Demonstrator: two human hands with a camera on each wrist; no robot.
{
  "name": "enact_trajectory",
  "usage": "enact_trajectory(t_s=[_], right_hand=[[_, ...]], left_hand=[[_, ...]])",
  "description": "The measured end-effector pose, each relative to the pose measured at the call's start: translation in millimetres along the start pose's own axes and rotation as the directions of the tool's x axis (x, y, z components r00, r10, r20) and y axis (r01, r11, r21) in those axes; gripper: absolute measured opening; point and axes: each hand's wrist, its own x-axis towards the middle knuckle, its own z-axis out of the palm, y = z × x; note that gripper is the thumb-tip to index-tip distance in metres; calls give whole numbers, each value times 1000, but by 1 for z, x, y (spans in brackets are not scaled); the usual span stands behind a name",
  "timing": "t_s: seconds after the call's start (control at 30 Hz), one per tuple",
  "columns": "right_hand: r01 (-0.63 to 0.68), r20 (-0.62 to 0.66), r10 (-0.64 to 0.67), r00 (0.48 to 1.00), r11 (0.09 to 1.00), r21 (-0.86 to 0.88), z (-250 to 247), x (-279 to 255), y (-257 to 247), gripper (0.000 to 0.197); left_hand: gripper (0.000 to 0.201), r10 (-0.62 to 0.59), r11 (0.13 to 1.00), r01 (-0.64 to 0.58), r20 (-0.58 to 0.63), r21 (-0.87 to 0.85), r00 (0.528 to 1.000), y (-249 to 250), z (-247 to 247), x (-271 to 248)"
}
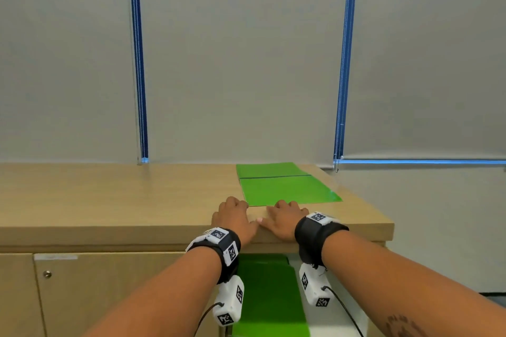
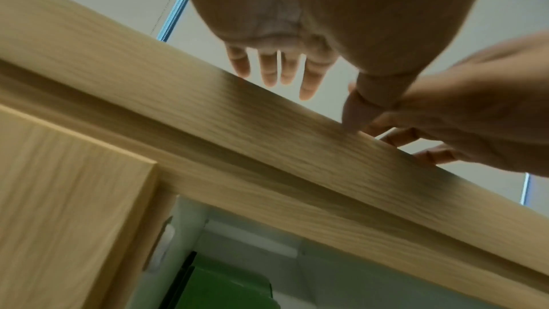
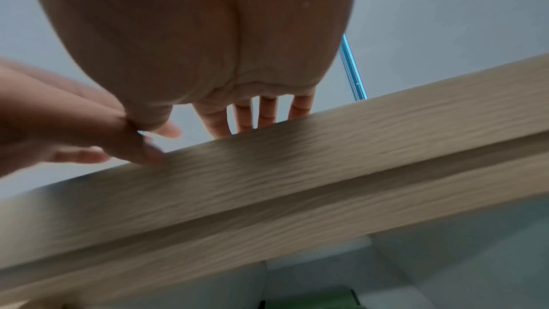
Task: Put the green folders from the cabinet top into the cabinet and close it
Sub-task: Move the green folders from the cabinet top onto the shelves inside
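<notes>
Two green folders (image 1: 287, 186) lie flat on the wooden cabinet top (image 1: 137, 200), toward its right end, one behind the other. My left hand (image 1: 235, 216) and right hand (image 1: 284, 217) are side by side over the top's front edge, just short of the near folder, fingers straight, thumbs almost touching. Neither holds anything. The left wrist view shows my left fingers (image 2: 279, 72) spread above the top's edge (image 2: 267, 114); the right wrist view shows my right fingers (image 3: 255, 114) likewise. Below my wrists the cabinet stands open with green folders (image 1: 268, 295) inside.
A shut wooden door (image 1: 109, 295) with a small round lock is left of the opening. Grey roller blinds (image 1: 246, 63) with blue bead chains hang behind the cabinet. The cabinet top ends at the right (image 1: 388, 227), with grey wall beyond.
</notes>
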Motion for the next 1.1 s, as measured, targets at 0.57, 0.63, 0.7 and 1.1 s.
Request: enact_trajectory(t_s=[0.57, 0.63, 0.7, 1.1], right_hand=[[-339, 221, 285, 933, 484, 807, 8, -16, 51, 59], [-418, 342, 246, 907, 432, 799, 15, -25, 51, 67], [-467, 415, 225, 882, 282, 838, 22, -29, 54, 71], [84, 28, 457, 889, -222, 971, 5, -40, 55, 29]], left_hand=[[59, 135, 972, -146, 70, 184, 988, 22, 19, 11], [48, 157, 978, -162, 42, 132, 987, 24, 13, 1], [48, 191, 975, -191, 11, 109, 981, 25, 7, -7], [86, -23, 921, 4, -45, -390, 999, 14, -37, -5]])
